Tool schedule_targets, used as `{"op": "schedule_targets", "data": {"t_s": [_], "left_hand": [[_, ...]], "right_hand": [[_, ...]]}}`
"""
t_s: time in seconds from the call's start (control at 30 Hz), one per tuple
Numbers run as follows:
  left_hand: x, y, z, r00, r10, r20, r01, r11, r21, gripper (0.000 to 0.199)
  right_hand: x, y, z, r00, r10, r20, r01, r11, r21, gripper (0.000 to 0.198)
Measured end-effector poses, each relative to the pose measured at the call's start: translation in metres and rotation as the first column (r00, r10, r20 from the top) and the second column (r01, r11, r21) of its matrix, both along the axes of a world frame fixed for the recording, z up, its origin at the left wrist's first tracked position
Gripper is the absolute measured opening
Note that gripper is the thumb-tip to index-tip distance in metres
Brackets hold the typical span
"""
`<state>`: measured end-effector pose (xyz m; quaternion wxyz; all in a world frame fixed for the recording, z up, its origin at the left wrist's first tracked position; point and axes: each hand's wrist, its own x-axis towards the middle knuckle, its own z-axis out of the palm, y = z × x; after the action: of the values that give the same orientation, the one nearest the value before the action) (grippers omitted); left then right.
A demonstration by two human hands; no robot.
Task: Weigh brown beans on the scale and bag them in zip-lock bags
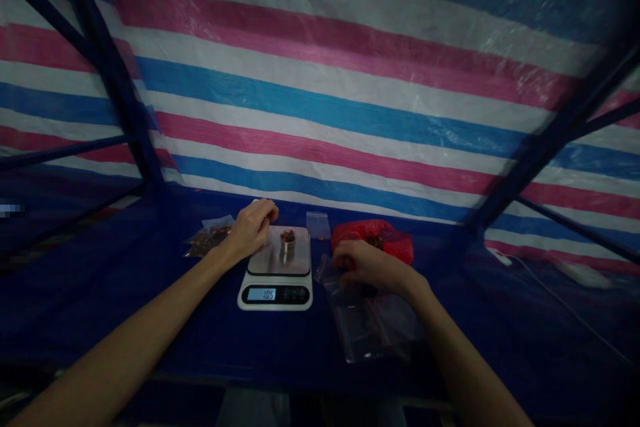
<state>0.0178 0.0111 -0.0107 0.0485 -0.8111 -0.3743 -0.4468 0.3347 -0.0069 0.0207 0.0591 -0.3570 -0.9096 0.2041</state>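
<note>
A digital scale (275, 267) with a steel top stands on the blue surface, its display reading what looks like 105. On its plate sits a small metal cup (287, 245) heaped with brown pieces. My left hand (256, 225) is beside the plate's far left corner, fingers curled closed; whatever they hold is hidden. To the right of the scale, my right hand (367, 261) is bent downward over clear zip bags (357, 323), in front of a red plastic bag (397, 240) with brown pieces inside. Its fingers are closed, and I cannot make out what is between them.
Filled clear bags (205, 240) of brown pieces lie left of the scale. A small zip bag (318, 225) lies behind it on the right. Striped plastic sheeting (320, 93) hangs at the back between blue metal bars (545, 140). A white cable (555, 300) runs along the right.
</note>
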Motion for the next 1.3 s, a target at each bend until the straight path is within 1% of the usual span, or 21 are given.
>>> {"op": "schedule_targets", "data": {"t_s": [0.1,0.17,0.23,0.3,0.33,0.4,0.43,0.47,0.53,0.6,0.7,0.77,0.83,0.9,0.97,1.07,1.17,1.3], "left_hand": [[0.002,0.0,-0.001,1.0,0.019,0.0,-0.019,0.999,0.026,0.028],[0.003,-0.001,-0.001,1.0,0.027,0.003,-0.027,0.998,0.05,0.028],[0.006,-0.005,0.002,1.0,0.027,0.016,-0.029,0.995,0.098,0.028],[0.012,-0.013,0.008,0.999,0.0,0.036,-0.006,0.987,0.159,0.027],[0.016,-0.018,0.011,0.999,-0.03,0.042,0.021,0.981,0.192,0.026],[0.026,-0.03,0.019,0.993,-0.113,0.018,0.105,0.962,0.252,0.022],[0.031,-0.036,0.022,0.99,-0.139,-0.013,0.138,0.954,0.265,0.023],[0.036,-0.041,0.024,0.987,-0.153,-0.05,0.161,0.951,0.266,0.026],[0.045,-0.049,0.028,0.98,-0.155,-0.128,0.183,0.951,0.251,0.039],[0.051,-0.053,0.029,0.971,-0.147,-0.191,0.19,0.953,0.235,0.052],[0.057,-0.055,0.026,0.959,-0.132,-0.249,0.189,0.956,0.222,0.061],[0.059,-0.055,0.024,0.956,-0.117,-0.269,0.178,0.961,0.213,0.063],[0.059,-0.055,0.023,0.954,-0.097,-0.284,0.16,0.965,0.207,0.06],[0.057,-0.055,0.023,0.953,-0.082,-0.292,0.15,0.965,0.217,0.057],[0.055,-0.055,0.025,0.952,-0.068,-0.299,0.142,0.961,0.236,0.058],[0.054,-0.056,0.028,0.951,-0.023,-0.307,0.111,0.956,0.273,0.059],[0.056,-0.058,0.03,0.944,0.017,-0.331,0.094,0.944,0.316,0.051],[0.058,-0.063,0.031,0.936,0.012,-0.353,0.121,0.927,0.354,0.044]], "right_hand": [[-0.005,0.0,-0.006,0.997,-0.001,0.076,0.002,1.0,-0.01,0.011],[-0.007,-0.001,-0.006,0.997,0.018,0.078,-0.017,1.0,-0.008,0.009],[-0.007,-0.003,-0.001,1.0,0.025,0.013,-0.026,0.997,0.07,0.011],[-0.006,-0.006,0.007,0.996,0.012,-0.088,0.007,0.978,0.206,0.011],[-0.007,-0.008,0.01,0.991,0.004,-0.135,0.034,0.96,0.279,0.011],[-0.01,-0.012,0.014,0.981,0.008,-0.196,0.075,0.908,0.411,0.01],[-0.014,-0.014,0.013,0.976,0.02,-0.217,0.089,0.873,0.479,0.011],[-0.018,-0.016,0.012,0.971,0.036,-0.235,0.101,0.833,0.544,0.011],[-0.028,-0.02,0.006,0.961,0.071,-0.267,0.122,0.759,0.639,0.011],[-0.036,-0.024,0.0,0.944,0.102,-0.312,0.15,0.712,0.686,0.011],[-0.042,-0.029,-0.005,0.903,0.153,-0.401,0.211,0.654,0.726,0.014],[-0.043,-0.034,-0.005,0.865,0.183,-0.468,0.283,0.593,0.754,0.017],[-0.042,-0.039,-0.002,0.829,0.209,-0.519,0.348,0.533,0.771,0.019],[-0.042,-0.043,0.0,0.81,0.235,-0.538,0.379,0.49,0.785,0.018],[-0.043,-0.046,0.0,0.81,0.262,-0.525,0.364,0.478,0.799,0.018],[-0.045,-0.046,-0.003,0.822,0.313,-0.476,0.286,0.496,0.82,0.02],[-0.046,-0.046,-0.008,0.823,0.367,-0.433,0.217,0.502,0.837,0.021],[-0.048,-0.05,-0.012,0.829,0.375,-0.414,0.187,0.513,0.838,0.021]]}}
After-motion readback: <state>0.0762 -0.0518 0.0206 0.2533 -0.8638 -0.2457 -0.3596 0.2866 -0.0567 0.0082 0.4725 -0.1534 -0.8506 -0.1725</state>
